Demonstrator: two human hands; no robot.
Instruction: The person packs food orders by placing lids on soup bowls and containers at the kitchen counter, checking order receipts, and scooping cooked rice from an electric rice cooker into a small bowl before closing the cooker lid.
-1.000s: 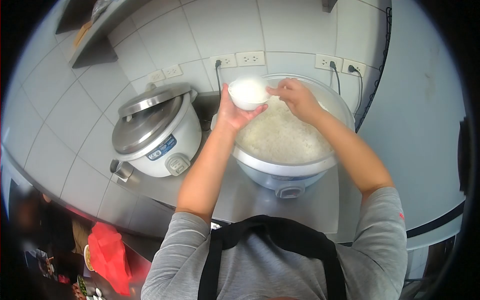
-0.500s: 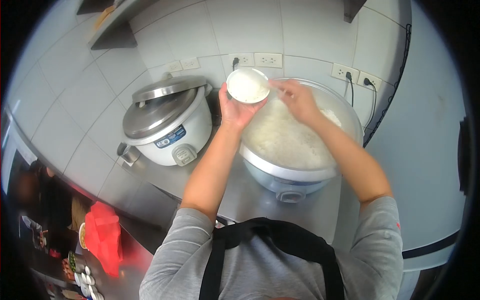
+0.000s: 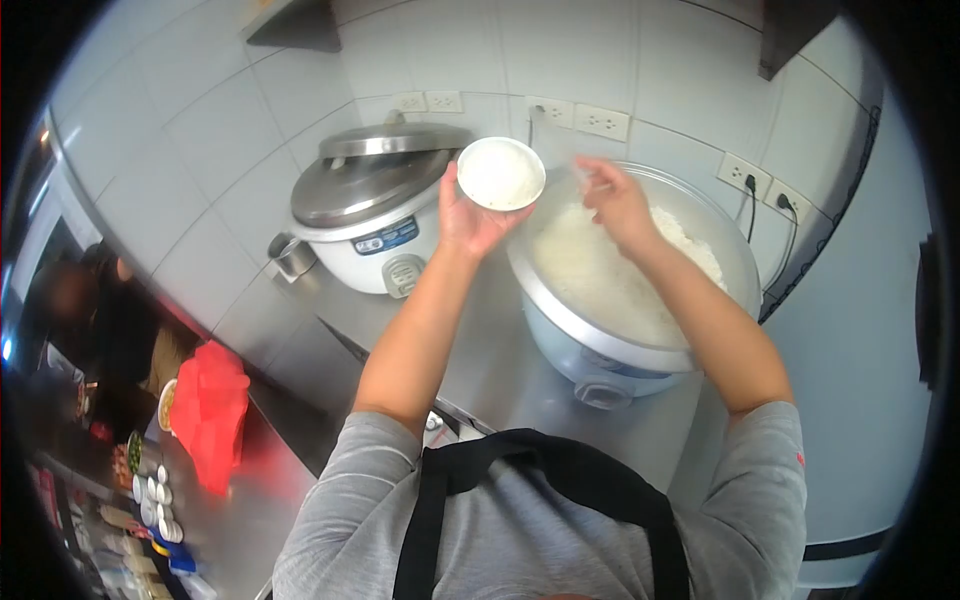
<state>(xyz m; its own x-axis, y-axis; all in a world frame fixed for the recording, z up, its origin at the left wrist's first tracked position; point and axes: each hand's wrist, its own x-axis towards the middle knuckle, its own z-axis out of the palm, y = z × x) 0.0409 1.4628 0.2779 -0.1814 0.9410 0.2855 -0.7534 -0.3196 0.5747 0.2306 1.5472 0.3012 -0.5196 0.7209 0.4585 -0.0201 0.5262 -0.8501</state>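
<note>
My left hand holds up a small white bowl filled with white rice, its fingers wrapped round the underside and left edge. Just right of the bowl, my right hand is raised over the large rice cooker, fingers curled together. A faint, blurred pale shape shows at its fingertips, too unclear to name. White rice lies in the open cooker, partly hidden by my right hand and forearm.
A second rice cooker with its metal lid resting tilted stands at left, beside a metal cup. Wall outlets are behind. At far left are a person, a red cloth or bag and small white containers.
The view has shifted, so the cookers appear farther right. My right hand has moved away from the bowl, leaving a wider gap. My left hand still holds the bowl.
</note>
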